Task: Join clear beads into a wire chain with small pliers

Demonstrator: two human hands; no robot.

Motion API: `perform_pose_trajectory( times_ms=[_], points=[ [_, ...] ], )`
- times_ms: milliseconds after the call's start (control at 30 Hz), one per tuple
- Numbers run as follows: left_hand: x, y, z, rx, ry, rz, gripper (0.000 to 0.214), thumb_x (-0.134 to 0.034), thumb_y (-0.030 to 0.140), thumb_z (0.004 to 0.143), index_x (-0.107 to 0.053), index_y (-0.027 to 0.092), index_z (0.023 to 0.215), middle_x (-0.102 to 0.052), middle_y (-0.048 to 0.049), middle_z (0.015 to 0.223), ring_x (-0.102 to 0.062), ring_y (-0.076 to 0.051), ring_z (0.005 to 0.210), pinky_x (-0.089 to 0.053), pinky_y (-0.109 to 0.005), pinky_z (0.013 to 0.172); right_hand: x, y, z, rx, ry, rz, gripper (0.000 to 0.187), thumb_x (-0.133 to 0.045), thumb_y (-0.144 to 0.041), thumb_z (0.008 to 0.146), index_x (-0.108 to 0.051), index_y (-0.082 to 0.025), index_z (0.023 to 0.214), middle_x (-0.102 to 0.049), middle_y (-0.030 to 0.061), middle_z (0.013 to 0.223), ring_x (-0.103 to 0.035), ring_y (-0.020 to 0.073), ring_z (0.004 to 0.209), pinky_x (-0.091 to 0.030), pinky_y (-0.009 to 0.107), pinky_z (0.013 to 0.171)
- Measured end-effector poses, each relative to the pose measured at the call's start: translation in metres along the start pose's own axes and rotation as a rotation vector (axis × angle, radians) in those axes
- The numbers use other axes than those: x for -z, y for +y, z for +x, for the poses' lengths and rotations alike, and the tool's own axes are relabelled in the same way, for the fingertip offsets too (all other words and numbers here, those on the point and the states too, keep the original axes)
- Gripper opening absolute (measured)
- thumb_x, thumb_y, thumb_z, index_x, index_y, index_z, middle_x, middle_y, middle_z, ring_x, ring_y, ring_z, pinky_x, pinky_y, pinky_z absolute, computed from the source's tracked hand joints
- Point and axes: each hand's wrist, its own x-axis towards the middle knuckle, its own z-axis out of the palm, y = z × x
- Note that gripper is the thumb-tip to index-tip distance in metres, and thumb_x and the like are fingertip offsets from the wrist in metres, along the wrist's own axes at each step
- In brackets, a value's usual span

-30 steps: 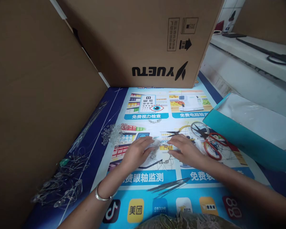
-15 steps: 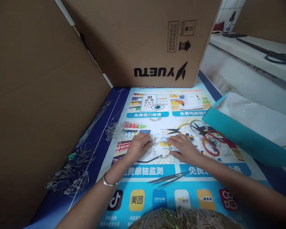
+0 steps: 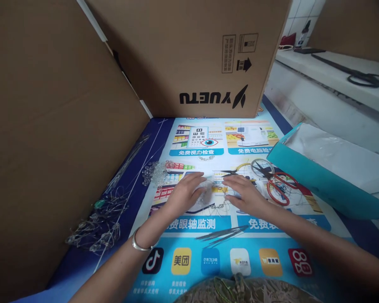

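A ring of wire strung with clear beads (image 3: 220, 206) lies on the printed sheet between my hands. My left hand (image 3: 187, 192) is at its left side, fingers stretched out and thumb apart, with nothing visible in it. On the right, my right hand (image 3: 244, 192) has its fingers and thumb spread around that edge of the ring. Its thumb tip is close to the beads; whether it touches them I cannot tell. Part of the ring's left side is blurred or covered by my left hand.
Loose clear beads (image 3: 158, 172) and tangled beaded wires (image 3: 97, 227) lie left. Yellow-handled pliers (image 3: 236, 169) and red-handled scissors (image 3: 279, 187) rest right, near a teal box (image 3: 328, 181). Cut wires (image 3: 222, 235) lie in front. A cardboard box (image 3: 208, 54) stands behind.
My left hand has come away from the beaded ring, its fingers straightening. The right hand stays beside the ring with its fingers a little straighter. The view has shifted slightly.
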Motion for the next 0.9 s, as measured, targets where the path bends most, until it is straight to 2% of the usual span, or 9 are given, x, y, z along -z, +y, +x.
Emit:
perform_pose_trajectory(
  times_ms=[100, 167, 200, 267, 333, 400, 500, 700, 900],
  points=[
    [0.005, 0.019, -0.001, 0.030, 0.117, -0.088, 0.026, -0.046, 0.017, 0.088, -0.055, 0.022, 0.112, -0.054, -0.0078, 0.123, -0.049, -0.021, 0.116, -0.043, -0.043, 0.097, 0.001, -0.016, 0.005, -0.057, 0.019, 0.058, 0.040, -0.049, -0.029, 0.085, -0.048, -0.021, 0.124, -0.052, 0.0085, 0.125, -0.044, 0.0231, 0.117, -0.035, 0.044, 0.099],
    [0.001, 0.032, -0.004, 0.056, 0.137, -0.154, 0.032, -0.041, 0.015, 0.089, -0.050, 0.024, 0.118, -0.051, -0.0067, 0.127, -0.045, -0.020, 0.121, -0.042, -0.043, 0.099, -0.004, -0.027, 0.009, -0.110, 0.015, 0.084, 0.042, -0.046, -0.028, 0.086, -0.045, -0.022, 0.128, -0.051, 0.0084, 0.126, -0.044, 0.0225, 0.117, -0.038, 0.043, 0.097],
    [-0.004, 0.036, -0.006, 0.059, 0.124, -0.181, 0.037, -0.038, 0.014, 0.089, -0.046, 0.025, 0.123, -0.048, -0.0068, 0.130, -0.043, -0.019, 0.123, -0.042, -0.043, 0.100, -0.008, -0.031, 0.010, -0.123, 0.011, 0.085, 0.044, -0.044, -0.028, 0.086, -0.042, -0.021, 0.130, -0.050, 0.0091, 0.127, -0.044, 0.0222, 0.117, -0.039, 0.042, 0.097],
    [-0.018, 0.039, -0.012, 0.071, 0.020, -0.171, 0.049, -0.036, 0.012, 0.088, -0.030, 0.023, 0.135, -0.040, -0.0093, 0.138, -0.037, -0.019, 0.128, -0.040, -0.043, 0.102, -0.020, -0.036, 0.010, -0.128, -0.019, 0.040, 0.049, -0.042, -0.026, 0.086, -0.036, -0.017, 0.134, -0.047, 0.0118, 0.130, -0.042, 0.0224, 0.120, -0.037, 0.042, 0.099],
    [-0.032, 0.036, -0.020, 0.073, -0.071, -0.067, 0.059, -0.039, 0.013, 0.086, -0.017, 0.018, 0.141, -0.035, -0.0140, 0.141, -0.035, -0.022, 0.130, -0.037, -0.046, 0.104, -0.034, -0.036, 0.007, -0.106, -0.078, -0.062, 0.054, -0.044, -0.026, 0.085, -0.032, -0.012, 0.136, -0.041, 0.0152, 0.135, -0.035, 0.0247, 0.125, -0.032, 0.044, 0.103],
    [-0.040, 0.029, -0.027, 0.029, -0.161, 0.067, 0.057, -0.039, 0.018, 0.088, -0.017, 0.017, 0.141, -0.033, -0.0145, 0.142, -0.030, -0.024, 0.132, -0.029, -0.050, 0.106, -0.045, -0.031, 0.001, -0.059, -0.120, -0.169, 0.057, -0.044, -0.032, 0.086, -0.031, -0.008, 0.136, -0.031, 0.0171, 0.141, -0.023, 0.0277, 0.132, -0.023, 0.047, 0.107],
    [-0.041, 0.019, -0.030, 0.002, -0.251, 0.177, 0.056, -0.038, 0.029, 0.090, -0.017, 0.017, 0.141, -0.026, -0.0129, 0.146, -0.023, -0.023, 0.136, -0.025, -0.047, 0.109, -0.052, -0.024, -0.004, -0.019, -0.148, -0.259, 0.058, -0.039, -0.038, 0.088, -0.031, -0.007, 0.137, -0.020, 0.0166, 0.146, -0.011, 0.0283, 0.135, -0.015, 0.047, 0.110],
    [-0.032, -0.001, -0.016, -0.067, -0.278, 0.264, 0.060, -0.037, 0.042, 0.090, -0.019, 0.017, 0.141, -0.027, -0.0121, 0.146, -0.021, -0.023, 0.136, -0.020, -0.044, 0.110, -0.044, -0.016, 0.008, 0.001, -0.192, -0.268, 0.061, -0.040, -0.047, 0.087, -0.035, -0.009, 0.135, -0.019, 0.0167, 0.146, -0.009, 0.0275, 0.135, -0.012, 0.047, 0.109],
    [-0.030, -0.018, -0.006, -0.133, -0.289, 0.305, 0.067, -0.039, 0.051, 0.087, -0.019, 0.016, 0.141, -0.026, -0.0143, 0.146, -0.022, -0.025, 0.136, -0.019, -0.046, 0.108, -0.041, -0.001, 0.015, 0.009, -0.200, -0.243, 0.076, -0.042, -0.056, 0.084, -0.022, -0.010, 0.141, -0.016, 0.0159, 0.147, -0.008, 0.0263, 0.136, -0.011, 0.045, 0.109]
  ],
)
